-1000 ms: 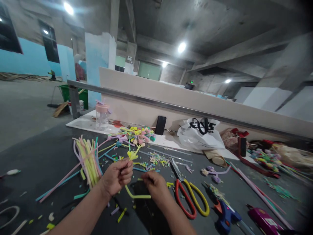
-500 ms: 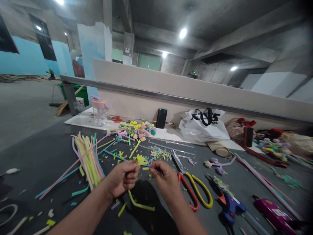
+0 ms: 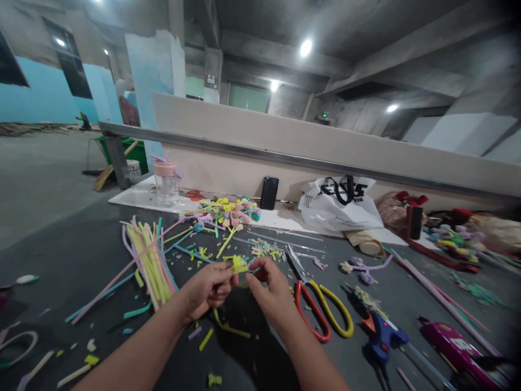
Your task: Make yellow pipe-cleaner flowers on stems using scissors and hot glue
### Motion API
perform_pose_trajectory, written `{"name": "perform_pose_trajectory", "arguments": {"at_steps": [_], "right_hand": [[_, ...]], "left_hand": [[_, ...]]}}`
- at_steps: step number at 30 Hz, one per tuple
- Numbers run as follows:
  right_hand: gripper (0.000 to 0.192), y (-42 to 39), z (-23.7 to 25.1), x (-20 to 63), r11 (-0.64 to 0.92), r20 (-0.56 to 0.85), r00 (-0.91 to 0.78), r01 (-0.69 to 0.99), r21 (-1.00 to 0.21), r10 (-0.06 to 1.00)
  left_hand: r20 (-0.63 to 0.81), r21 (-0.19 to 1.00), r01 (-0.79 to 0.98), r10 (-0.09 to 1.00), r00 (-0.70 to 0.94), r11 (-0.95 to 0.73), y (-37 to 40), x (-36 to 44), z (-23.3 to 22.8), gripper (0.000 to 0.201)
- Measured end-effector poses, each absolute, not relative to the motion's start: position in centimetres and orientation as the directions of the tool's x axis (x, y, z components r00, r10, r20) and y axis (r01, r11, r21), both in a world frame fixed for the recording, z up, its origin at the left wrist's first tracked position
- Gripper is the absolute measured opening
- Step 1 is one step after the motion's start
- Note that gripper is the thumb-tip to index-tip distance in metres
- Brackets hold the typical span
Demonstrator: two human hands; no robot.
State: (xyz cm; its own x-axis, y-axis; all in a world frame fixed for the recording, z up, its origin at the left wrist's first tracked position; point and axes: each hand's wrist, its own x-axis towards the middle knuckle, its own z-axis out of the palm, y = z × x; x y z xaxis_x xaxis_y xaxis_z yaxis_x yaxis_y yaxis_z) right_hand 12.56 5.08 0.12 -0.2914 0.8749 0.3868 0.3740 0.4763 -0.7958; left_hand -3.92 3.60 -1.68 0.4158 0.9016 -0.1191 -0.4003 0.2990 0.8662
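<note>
A yellow pipe-cleaner flower (image 3: 239, 264) is pinched at its head between the fingertips of the left hand (image 3: 207, 290) and the right hand (image 3: 272, 296), both closed on it just above the dark table (image 3: 61, 255). The shaping of the flower head is judged to be in hand; fine fingertip bending is called for next, with the red-and-yellow scissors (image 3: 321, 312) lying just beside the right hand.

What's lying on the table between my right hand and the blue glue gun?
In the head view, the red-and-yellow-handled scissors lie between the right hand and the blue glue gun, blades pointing away.
</note>
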Motion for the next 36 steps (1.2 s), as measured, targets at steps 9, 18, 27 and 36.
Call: {"name": "perform_pose_trajectory", "arguments": {"at_steps": [9, 18, 27, 36], "right_hand": [[0.03, 5.4, -1.1, 12.2, 0.385, 0.3, -0.319, 0.247, -0.889, 0.899], [0.035, 5.3, -1.0, 12.1, 0.389, 0.303, -0.316, 0.26, -0.884, 0.899], [0.04, 5.1, -0.5, 12.2, 0.351, 0.304, -0.341, 0.087, -0.932, 0.89], [0.041, 5.3, 0.0, 13.0, 0.437, 0.442, -0.264, -0.078, -0.896, 0.857]], "left_hand": [[-0.13, 0.906, -0.3, 0.871, 0.474, 0.299, 3.4, -3.6, -1.7, 0.026], [-0.164, 0.941, -0.194, 0.873, 0.46, 0.279, 3.4, -3.3, -2.2, 0.031], [-0.098, 0.894, -0.343, 0.873, 0.477, 0.288, 3.3, -3.2, -2.1, 0.027], [0.029, 0.779, -0.566, 0.887, 0.461, 0.269, 3.1, -4.1, -2.1, 0.027]]}}
